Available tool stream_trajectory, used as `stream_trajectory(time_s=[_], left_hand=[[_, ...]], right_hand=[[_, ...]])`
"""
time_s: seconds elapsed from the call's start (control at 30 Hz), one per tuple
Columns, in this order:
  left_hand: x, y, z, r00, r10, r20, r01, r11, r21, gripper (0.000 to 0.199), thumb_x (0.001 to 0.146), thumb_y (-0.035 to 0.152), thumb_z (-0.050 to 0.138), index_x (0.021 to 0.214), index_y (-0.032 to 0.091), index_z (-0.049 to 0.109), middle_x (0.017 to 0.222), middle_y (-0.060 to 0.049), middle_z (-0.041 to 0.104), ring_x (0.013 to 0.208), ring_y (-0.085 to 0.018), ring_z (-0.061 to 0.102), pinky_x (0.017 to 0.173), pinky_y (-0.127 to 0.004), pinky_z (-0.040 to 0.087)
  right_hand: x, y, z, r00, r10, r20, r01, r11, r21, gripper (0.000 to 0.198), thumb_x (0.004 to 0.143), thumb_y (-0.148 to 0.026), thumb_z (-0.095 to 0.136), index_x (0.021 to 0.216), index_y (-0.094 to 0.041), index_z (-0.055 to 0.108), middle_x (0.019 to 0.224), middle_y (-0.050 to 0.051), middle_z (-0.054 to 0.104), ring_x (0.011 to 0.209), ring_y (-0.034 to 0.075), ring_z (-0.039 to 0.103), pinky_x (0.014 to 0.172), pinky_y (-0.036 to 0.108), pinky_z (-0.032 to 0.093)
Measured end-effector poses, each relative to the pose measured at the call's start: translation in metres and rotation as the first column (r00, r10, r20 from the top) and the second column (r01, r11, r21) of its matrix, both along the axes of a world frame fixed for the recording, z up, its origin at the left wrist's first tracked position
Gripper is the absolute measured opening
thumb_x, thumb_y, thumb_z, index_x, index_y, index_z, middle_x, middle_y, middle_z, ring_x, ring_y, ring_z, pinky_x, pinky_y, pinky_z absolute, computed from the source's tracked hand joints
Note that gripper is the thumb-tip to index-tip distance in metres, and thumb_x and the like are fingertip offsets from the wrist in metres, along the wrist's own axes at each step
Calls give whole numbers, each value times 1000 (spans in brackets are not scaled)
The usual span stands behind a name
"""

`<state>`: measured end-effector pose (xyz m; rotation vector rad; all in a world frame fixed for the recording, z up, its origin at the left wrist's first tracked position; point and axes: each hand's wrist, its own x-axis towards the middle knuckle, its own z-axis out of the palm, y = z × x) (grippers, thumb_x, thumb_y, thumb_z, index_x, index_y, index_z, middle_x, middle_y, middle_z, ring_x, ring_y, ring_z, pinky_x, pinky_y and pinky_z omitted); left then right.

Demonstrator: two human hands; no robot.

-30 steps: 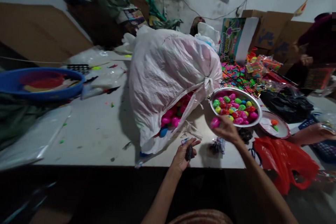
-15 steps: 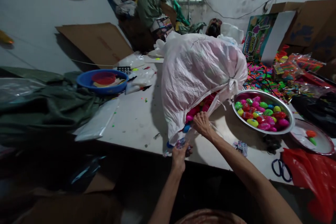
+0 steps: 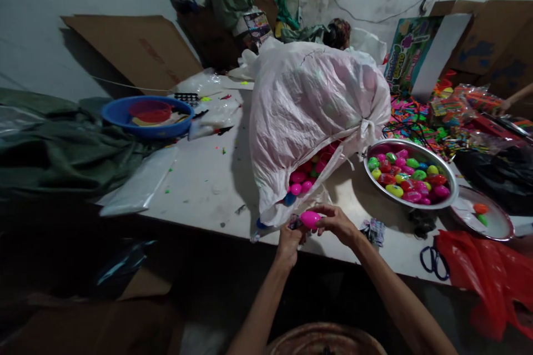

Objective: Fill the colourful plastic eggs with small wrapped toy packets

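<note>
My right hand grips a pink plastic egg in front of the big white sack. Close against it, my left hand is closed on a small printed plastic wrapper, partly hidden by its fingers. The white sack lies bulging on the table, and colourful plastic eggs show in its torn opening just beyond my hands. To the right, a steel bowl holds several eggs in red, pink, green and yellow. More printed wrappers lie on the table by my right forearm.
Dark-handled scissors and a red plastic bag lie at the right front edge. Behind them is a plate with two small pieces. A blue basin stands left. At the far right, another person's arm reaches in.
My right hand has come out of the sack's opening with a pink egg and met my left hand. The view has shifted slightly. Another person's arm has appeared at the right.
</note>
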<state>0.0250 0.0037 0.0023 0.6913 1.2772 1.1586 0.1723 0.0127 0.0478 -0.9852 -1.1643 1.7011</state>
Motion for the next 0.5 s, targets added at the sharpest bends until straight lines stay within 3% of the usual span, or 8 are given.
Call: stream_trajectory(time_s=[0.13, 0.27, 0.4, 0.5], left_hand=[[5, -6, 1, 996, -68, 51, 69, 997, -15, 26, 47, 22, 77, 65, 14, 59, 46, 5, 50, 37, -5, 39, 38, -19, 28], [2, -9, 4, 991, -32, 130, 33, 999, -7, 27, 50, 27, 78, 64, 13, 60, 51, 5, 52, 38, -4, 39, 38, -19, 29], [-2, -7, 6, 993, 47, 111, -42, 998, -43, 33, 52, 34, 80, 60, 14, 55, 47, 7, 47, 36, -3, 36, 36, -18, 27], [-4, -5, 7, 986, 98, 136, -91, 994, -60, 37, 52, 37, 80, 59, 15, 52, 47, 7, 46, 37, -4, 37, 35, -18, 27]], right_hand=[[10, -6, -16, 980, -178, -83, 168, 979, -117, 28, 58, -21, 70, 85, -13, 66, 71, 3, 66, 54, 12, 58, 49, 22, 45], [17, -6, -17, 970, -179, -163, 148, 971, -185, 29, 59, -22, 70, 86, -11, 65, 70, 5, 66, 53, 14, 61, 50, 24, 48], [20, -15, -16, 935, -287, -209, 250, 950, -188, 29, 61, -22, 69, 88, -13, 64, 76, 4, 66, 57, 14, 63, 54, 24, 50], [21, -24, -14, 929, -337, -151, 314, 936, -159, 28, 63, -23, 70, 88, -14, 64, 76, 3, 66, 56, 14, 63, 54, 25, 49]])
